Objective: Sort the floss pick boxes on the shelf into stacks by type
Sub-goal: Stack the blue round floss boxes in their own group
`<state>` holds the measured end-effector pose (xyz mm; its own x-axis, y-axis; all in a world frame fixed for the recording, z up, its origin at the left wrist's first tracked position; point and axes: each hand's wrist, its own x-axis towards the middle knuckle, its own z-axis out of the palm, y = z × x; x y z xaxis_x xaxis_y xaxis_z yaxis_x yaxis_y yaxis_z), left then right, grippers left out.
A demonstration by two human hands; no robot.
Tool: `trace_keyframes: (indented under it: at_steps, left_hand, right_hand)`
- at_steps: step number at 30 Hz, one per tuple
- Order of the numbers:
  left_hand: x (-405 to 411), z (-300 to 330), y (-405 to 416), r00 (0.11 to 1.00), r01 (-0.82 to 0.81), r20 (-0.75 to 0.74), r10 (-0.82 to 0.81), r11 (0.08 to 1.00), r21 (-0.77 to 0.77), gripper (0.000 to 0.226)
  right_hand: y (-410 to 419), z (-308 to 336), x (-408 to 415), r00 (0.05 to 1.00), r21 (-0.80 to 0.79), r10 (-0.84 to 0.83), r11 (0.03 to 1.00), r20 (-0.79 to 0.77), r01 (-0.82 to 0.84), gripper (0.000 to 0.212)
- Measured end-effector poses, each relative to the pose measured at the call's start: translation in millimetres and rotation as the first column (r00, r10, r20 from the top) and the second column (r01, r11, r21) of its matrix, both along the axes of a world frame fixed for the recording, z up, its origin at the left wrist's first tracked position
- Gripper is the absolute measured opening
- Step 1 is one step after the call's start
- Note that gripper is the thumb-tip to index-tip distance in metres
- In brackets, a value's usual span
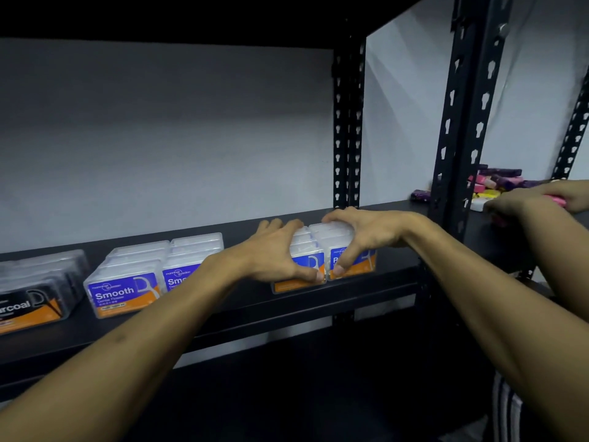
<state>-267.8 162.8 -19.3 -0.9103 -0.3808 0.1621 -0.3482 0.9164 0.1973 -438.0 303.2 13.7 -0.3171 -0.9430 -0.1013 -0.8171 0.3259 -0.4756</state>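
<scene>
Both hands clamp two side-by-side floss box stacks on the shelf (392, 215) — left grip (274, 253) curled round the left stack (301, 274), right grip (360, 237) round the right stack (358, 261). Smooth boxes (122, 291) sit further left.

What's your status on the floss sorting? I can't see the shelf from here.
Left hand and right hand each gripping a blue floss box stack. Smooth stacks and charcoal stack sit leftward. Nothing blocking.
</scene>
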Motion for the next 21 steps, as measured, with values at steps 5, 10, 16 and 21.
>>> trace_keyframes:
  at_steps: [5, 10, 16, 21]
  left_hand:
    - [-2, 1, 1, 1.0, -0.015, 0.017, 0.015, 1.0, 0.016, 0.102]
    - [-1, 1, 1, 1.0, -0.021, 0.013, 0.02, 0.998, 0.052, 0.1]
    - [0, -2, 3, 0.999, -0.026, -0.024, 0.028, 0.998, 0.049, 0.098]
    - [-1, -2, 3, 0.999, -0.028, -0.022, 0.028, 0.999, 0.016, 0.1]
  right_hand:
    - [-1, 0, -4, 1.0, 0.02, 0.0, 1.0, -0.013, 0.0, 0.102]
    - [-11, 0, -3, 0.988, 0.086, -0.015, 0.996, -0.155, 0.029, 0.118]
    - [-12, 2, -2, 0.99, 0.11, 0.001, 0.994, -0.144, 0.015, 0.112]
    - [-11, 3, -4, 0.998, 0.115, 0.022, 0.993, -0.066, -0.015, 0.106]
